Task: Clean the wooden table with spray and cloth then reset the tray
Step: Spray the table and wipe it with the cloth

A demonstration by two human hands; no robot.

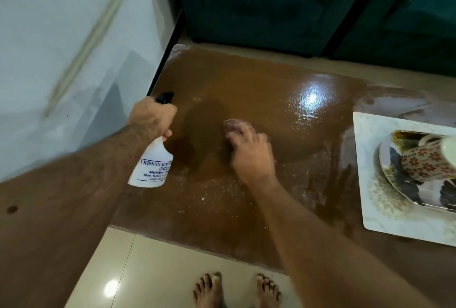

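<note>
Wooden table (259,80): the glossy brown top fills the middle of the view; it shines wet under a lamp glare at far right and carries pale flecks and streaks nearer the front edge.
Tray (365,184): a white patterned square tray sits on the right end of the table, partly cut off by the frame, well apart from both hands.
Tray contents: a plate (404,184) with a dark feather-like print, and a flowered mug (427,162) lying on its side on the plate.
Spray bottle (153,162): white with a blue-printed label and a black trigger head, held tilted above the left part of the table.
Left hand (153,117): fingers wrapped round the bottle's neck just under the trigger head.
Right hand (249,147): blurred, palm down at the table's centre, its fingers curled over the cloth.
Cloth (230,126): a small pinkish wad, mostly hidden, peeking out beyond the fingertips and pressed on the wet wood.
Step in hand: wiping the sprayed surface, by my reading.
Doing it well: use long overlapping strokes, keep the cloth flat, chase the flecks by the front edge, and shift the tray so the wood under it gets wiped too.
</note>
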